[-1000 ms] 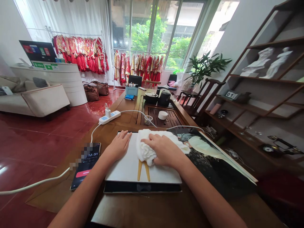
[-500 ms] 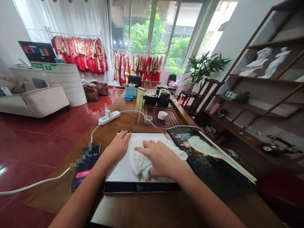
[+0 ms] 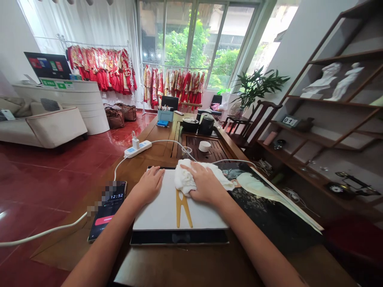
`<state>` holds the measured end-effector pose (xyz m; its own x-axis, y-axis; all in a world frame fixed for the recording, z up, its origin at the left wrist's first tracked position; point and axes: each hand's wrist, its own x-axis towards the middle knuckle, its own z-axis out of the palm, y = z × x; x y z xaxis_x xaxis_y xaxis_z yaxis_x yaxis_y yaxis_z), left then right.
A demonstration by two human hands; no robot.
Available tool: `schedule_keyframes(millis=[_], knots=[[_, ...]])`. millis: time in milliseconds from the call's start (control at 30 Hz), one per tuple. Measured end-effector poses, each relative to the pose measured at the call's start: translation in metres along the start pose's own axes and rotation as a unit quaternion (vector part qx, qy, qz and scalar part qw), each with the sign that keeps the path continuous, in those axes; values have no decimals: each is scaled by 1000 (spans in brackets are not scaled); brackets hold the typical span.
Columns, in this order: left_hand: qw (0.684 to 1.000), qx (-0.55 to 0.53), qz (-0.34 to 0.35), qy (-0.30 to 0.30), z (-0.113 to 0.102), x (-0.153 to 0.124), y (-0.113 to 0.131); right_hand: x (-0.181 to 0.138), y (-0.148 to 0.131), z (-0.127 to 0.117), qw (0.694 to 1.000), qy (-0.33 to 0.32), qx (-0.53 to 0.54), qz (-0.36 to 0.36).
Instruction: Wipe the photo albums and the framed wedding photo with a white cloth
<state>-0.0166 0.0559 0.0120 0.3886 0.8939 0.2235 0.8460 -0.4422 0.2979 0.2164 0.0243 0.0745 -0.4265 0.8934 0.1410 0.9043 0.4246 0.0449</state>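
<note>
A white flat panel (image 3: pixel 155 215) with a dark front side lies on the wooden table before me. My left hand (image 3: pixel 151 182) rests flat on its left part, fingers stretched toward the far edge and holding nothing. My right hand (image 3: pixel 204 181) grips a bunched white cloth (image 3: pixel 184 175) and presses it on the far part of the panel. From under the cloth two legs of a gold-coloured shape (image 3: pixel 183 211) show on the white face; the top of the shape is partly hidden. Right of the panel lies a dark photo print (image 3: pixel 263 215) with a figure in a white dress, part of the cloth reaching over its edge.
A phone (image 3: pixel 108 211) lies left of my left arm. Behind it is a white power strip (image 3: pixel 138 149) with cables. Farther back stand a white cup (image 3: pixel 204 146) on a tea tray (image 3: pixel 220 153), dark pots (image 3: pixel 206 124) and a blue-grey box (image 3: pixel 165 115). Shelves (image 3: pixel 329 139) rise at right.
My right hand has moved away from me with the cloth, toward the panel's far edge. More of the gold-coloured shape is uncovered. The left hand has stayed nearly in place.
</note>
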Motion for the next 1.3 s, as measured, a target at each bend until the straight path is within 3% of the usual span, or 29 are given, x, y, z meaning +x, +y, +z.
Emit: schedule_keyframes(millis=[133,233,333,533,800,1067,1200,1300], knots=[[999,31,-6,10,-5,-3,7,-1,-3,8,1000,-3,0,8],[997,54,45,23,-10,-5,14,-4,-5,14,1000,8,-2,18],[995,32,95,16,-16,-6,20,-8,-5,20,1000,26,1,17],[994,-6,102,23,-14,-6,22,-19,-2,24,998,53,23,-20],[998,-4,63,-5,-7,-6,16,-36,-6,13,991,21,49,-119],[995,13,84,-46,-4,-5,7,-41,-11,9,958,-3,74,-277],[997,1,70,-39,-4,-5,9,-41,2,10,969,13,58,-238],[998,-6,60,-32,-5,-4,11,-39,15,12,991,37,38,-122]])
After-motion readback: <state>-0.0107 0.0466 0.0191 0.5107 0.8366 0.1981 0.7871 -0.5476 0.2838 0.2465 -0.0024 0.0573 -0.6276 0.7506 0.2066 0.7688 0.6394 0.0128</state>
